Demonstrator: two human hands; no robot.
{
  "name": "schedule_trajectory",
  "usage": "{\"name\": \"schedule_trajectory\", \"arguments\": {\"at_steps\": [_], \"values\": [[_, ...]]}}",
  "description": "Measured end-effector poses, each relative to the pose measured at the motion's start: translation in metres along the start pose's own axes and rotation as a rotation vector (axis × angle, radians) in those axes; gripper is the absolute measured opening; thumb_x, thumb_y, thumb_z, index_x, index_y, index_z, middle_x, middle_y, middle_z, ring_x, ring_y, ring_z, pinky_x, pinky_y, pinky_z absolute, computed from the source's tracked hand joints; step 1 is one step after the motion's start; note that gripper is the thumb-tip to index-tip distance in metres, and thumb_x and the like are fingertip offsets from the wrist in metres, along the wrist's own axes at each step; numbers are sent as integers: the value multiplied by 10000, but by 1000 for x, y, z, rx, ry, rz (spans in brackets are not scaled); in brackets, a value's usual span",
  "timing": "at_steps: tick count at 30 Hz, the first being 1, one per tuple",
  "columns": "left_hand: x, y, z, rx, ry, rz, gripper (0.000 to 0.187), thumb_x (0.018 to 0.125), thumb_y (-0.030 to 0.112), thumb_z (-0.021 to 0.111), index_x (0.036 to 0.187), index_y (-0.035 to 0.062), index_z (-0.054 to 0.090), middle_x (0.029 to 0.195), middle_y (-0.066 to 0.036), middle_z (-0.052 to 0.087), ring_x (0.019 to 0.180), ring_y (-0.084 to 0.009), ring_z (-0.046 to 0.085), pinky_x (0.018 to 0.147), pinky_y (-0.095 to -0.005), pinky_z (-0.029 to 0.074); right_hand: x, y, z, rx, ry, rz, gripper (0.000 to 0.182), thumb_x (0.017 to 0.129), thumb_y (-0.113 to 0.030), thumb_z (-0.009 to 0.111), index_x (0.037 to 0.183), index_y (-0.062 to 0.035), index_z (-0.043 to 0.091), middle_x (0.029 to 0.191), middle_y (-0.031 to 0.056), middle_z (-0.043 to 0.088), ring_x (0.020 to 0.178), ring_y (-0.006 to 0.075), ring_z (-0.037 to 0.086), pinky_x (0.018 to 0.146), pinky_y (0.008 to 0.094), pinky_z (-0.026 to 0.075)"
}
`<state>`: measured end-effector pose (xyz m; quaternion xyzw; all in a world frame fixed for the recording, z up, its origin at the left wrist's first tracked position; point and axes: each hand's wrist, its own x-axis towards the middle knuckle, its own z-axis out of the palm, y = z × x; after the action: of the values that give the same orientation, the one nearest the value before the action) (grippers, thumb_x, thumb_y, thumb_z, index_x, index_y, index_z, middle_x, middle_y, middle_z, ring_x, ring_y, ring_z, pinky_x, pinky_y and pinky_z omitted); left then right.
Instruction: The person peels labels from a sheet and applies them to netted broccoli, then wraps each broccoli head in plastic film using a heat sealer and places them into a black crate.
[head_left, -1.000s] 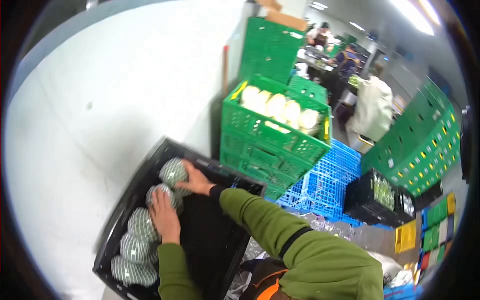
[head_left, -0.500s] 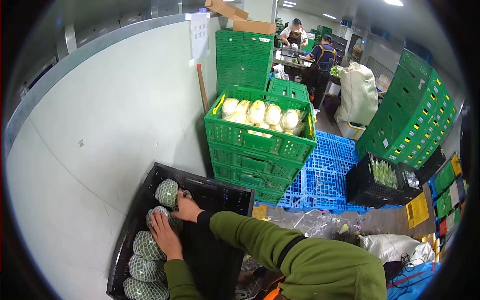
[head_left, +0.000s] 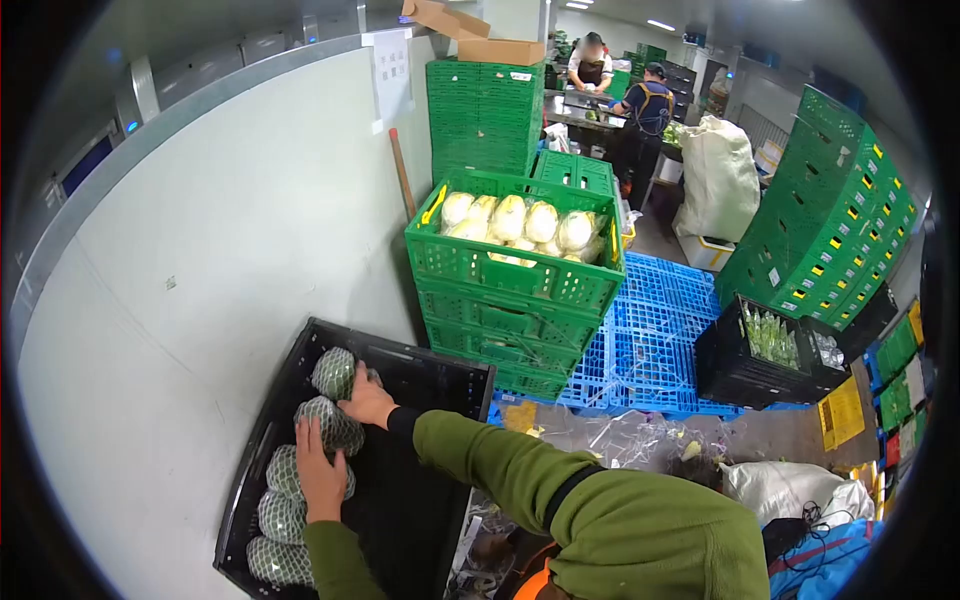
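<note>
A black crate (head_left: 420,520) at the lower left holds several round green items in white foam netting along its left side. My left hand (head_left: 320,475) rests with its fingers apart on one netted item (head_left: 284,472), just below another netted item (head_left: 325,418). Near the top of the row, my right hand (head_left: 368,398) touches the netted items, its fingers partly round the right side of the top one (head_left: 334,372). Part of its grip is hidden between them.
Behind the crate stand stacked green crates (head_left: 510,270), the top one holding wrapped pale vegetables (head_left: 508,217). Blue pallets (head_left: 650,330), black crates of greens (head_left: 770,340) and a tall green stack (head_left: 800,210) stand right. Two people work at a table further back.
My left hand has moved down the row from the second netted item to the third. My right hand remains near the top items. The view has shifted slightly.
</note>
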<state>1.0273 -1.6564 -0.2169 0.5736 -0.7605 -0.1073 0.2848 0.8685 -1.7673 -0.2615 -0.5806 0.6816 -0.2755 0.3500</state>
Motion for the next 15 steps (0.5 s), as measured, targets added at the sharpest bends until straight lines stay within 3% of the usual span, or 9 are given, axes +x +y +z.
{"name": "schedule_trajectory", "arguments": {"at_steps": [1, 3, 4, 5, 7, 9, 11, 12, 15], "values": [[-12, 9, -18, 13, 0, -17, 717, 788, 68, 720, 1434, 40, 411, 1543, -182, 329, 1429, -374, 298, 1150, -489, 288, -22, -16, -4, 6, -20, -6, 942, 810, -334, 723, 1508, 5, 189, 1366, 351, 451, 1287, 478, 443, 1090, 466, 373], [-43, 39, -62, -66, 46, -89, 718, 794, 61, 707, 1443, 38, 401, 1521, -198, 357, 1398, -398, 340, 1143, -465, 306, -63, -43, -7, 155, 206, -517, 834, 834, -238, 704, 1480, 22, 246, 1388, 293, 422, 1276, 450, 440, 1075, 461, 374], [-59, 48, -78, -109, 109, -176, 643, 809, 48, 704, 1404, 28, 460, 1423, -203, 481, 1278, -371, 497, 1051, -439, 418, -85, -59, -5, 163, 149, -537, 834, 834, -238, 704, 1480, 22, 246, 1388, 293, 422, 1276, 450, 440, 1075, 461, 374], [-78, 64, -100, -85, 141, -245, 643, 809, 48, 704, 1404, 28, 460, 1423, -203, 481, 1278, -371, 497, 1051, -439, 418, -108, -76, 1, 265, 66, -655, 756, 831, -193, 702, 1445, 15, 312, 1351, 268, 449, 1271, 427, 437, 1063, 457, 384], [-126, 106, -142, -301, 372, -370, 493, 831, 31, 693, 1305, 11, 559, 1238, -189, 617, 1065, -302, 637, 890, -377, 517, -156, -105, 33, 468, -94, -907, 590, 816, -108, 700, 1344, -12, 456, 1288, 211, 492, 1196, 380, 484, 1021, 430, 416], [-178, 144, -168, -111, 712, -320, 306, 837, 2, 689, 1142, 8, 654, 1038, -145, 689, 863, -229, 677, 744, -327, 542, -220, -135, 51, 613, -305, -958, 448, 809, -66, 698, 1227, -16, 545, 1205, 188, 530, 1092, 332, 532, 971, 402, 443], [-239, 181, -190, 38, 929, -324, 201, 843, -24, 682, 1043, -12, 683, 982, -121, 715, 845, -201, 690, 765, -306, 538, -287, -157, 83, 783, -533, -922, 337, 820, -25, 673, 1144, -22, 583, 1115, 154, 576, 1011, 297, 564, 933, 399, 460], [-270, 199, -198, 96, 1024, -367, 162, 826, -38, 694, 983, 4, 694, 906, -112, 721, 807, -202, 695, 752, -303, 539, -323, -169, 80, 634, -512, -1122, 313, 849, -46, 668, 1151, -27, 590, 1094, 131, 590, 1037, 275, 578, 927, 391, 463], [-370, 246, -188, 186, 1295, -539, 137, 810, 4, 733, 945, 20, 718, 860, -100, 710, 732, -199, 680, 639, -301, 527, -440, -177, 96, 695, -1024, -1026, 353, 923, -100, 648, 1247, 8, 558, 1178, 105, 619, 960, 180, 623, 871, 303, 502]]}}
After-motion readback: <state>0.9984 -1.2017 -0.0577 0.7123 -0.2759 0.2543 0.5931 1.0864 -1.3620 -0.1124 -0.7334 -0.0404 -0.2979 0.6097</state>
